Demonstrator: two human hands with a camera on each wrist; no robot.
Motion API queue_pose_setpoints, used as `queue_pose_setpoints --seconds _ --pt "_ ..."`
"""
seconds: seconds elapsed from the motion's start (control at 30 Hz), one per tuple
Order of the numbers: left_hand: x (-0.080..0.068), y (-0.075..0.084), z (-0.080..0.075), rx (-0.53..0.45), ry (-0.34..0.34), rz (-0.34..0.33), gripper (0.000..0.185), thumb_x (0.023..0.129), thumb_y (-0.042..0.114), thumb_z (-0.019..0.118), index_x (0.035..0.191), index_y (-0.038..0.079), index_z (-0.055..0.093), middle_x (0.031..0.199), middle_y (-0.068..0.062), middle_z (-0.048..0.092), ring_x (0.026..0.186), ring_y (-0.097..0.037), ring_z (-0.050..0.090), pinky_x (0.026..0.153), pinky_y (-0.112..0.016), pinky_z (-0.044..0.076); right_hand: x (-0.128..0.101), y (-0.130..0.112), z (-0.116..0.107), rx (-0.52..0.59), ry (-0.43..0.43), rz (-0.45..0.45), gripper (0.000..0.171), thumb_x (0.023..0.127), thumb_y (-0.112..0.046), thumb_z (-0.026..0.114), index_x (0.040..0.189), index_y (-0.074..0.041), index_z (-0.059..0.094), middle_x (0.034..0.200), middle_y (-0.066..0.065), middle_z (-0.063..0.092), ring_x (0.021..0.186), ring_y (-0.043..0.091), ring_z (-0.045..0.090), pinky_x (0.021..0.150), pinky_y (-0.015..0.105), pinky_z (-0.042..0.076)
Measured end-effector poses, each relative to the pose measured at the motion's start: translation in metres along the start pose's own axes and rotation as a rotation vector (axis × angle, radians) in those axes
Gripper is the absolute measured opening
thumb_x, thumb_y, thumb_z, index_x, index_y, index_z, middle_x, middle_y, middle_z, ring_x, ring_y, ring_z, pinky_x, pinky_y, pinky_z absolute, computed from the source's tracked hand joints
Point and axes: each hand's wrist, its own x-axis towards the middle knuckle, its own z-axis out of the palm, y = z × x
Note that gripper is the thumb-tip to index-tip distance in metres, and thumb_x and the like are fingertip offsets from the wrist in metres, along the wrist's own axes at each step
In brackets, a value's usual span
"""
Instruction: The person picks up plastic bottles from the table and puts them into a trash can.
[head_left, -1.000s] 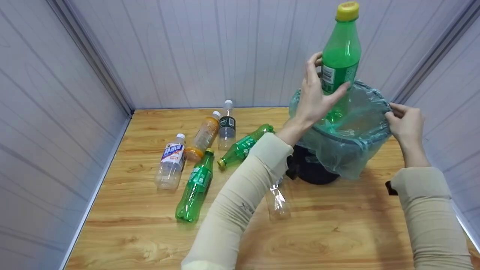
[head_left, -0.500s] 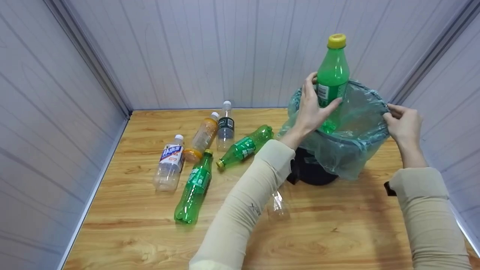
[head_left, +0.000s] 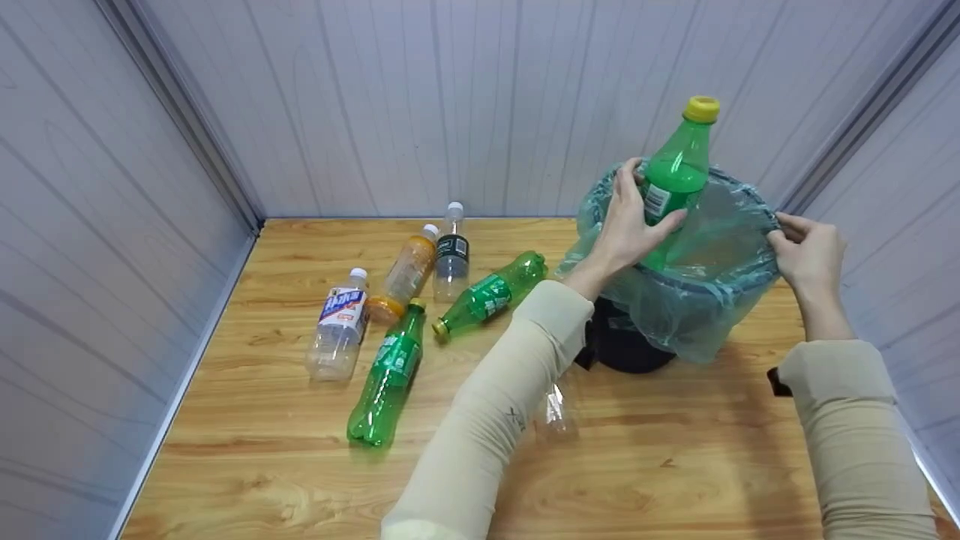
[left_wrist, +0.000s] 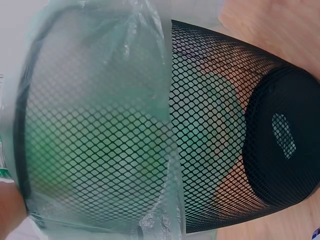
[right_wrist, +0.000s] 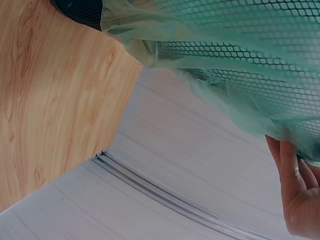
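Observation:
In the head view my left hand (head_left: 628,229) grips a green plastic bottle (head_left: 679,171) with a yellow cap, tilted slightly to the right. Its lower part sits inside the mouth of a black mesh bin (left_wrist: 210,130) lined with a thin green plastic bag (head_left: 694,315). My right hand (head_left: 810,251) pinches the bag and rim at the bin's right side; the right wrist view shows those fingers (right_wrist: 289,165) at the bag's edge. Through the mesh, the left wrist view shows blurred green shapes. Only a bit of the left hand enters that view, at lower left.
Left of the bin lie two green bottles (head_left: 386,375), a clear bottle with a white-and-blue label (head_left: 337,330), an orange-banded bottle (head_left: 409,270) and a dark-labelled clear bottle (head_left: 452,255). Another clear bottle (head_left: 556,412) is partly behind the left sleeve. Panel walls (head_left: 390,105) enclose the wooden table (head_left: 637,480).
My left hand has lowered the green bottle from above the bin into its mouth, and the bottle now leans more to the right. The right hand has stayed at the rim.

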Motion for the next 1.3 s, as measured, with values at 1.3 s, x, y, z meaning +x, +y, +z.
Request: queue_pose_setpoints --seconds 1.3 --pt "-0.031 0.024 -0.047 -0.277 0.096 0.120 0.014 0.088 0.000 0.049 0.100 -0.008 0.054 0.087 -0.018 0.058 0.075 -0.018 0.055 0.067 -0.020 0.047 0.004 0.002 -0.006 -0.020 -0.027 -0.039 0.041 0.091 -0.019 0.038 0.128 -0.003 0.045 0.120 0.023 0.050 0.102 0.029 0.051 0.052 0.015 0.034"
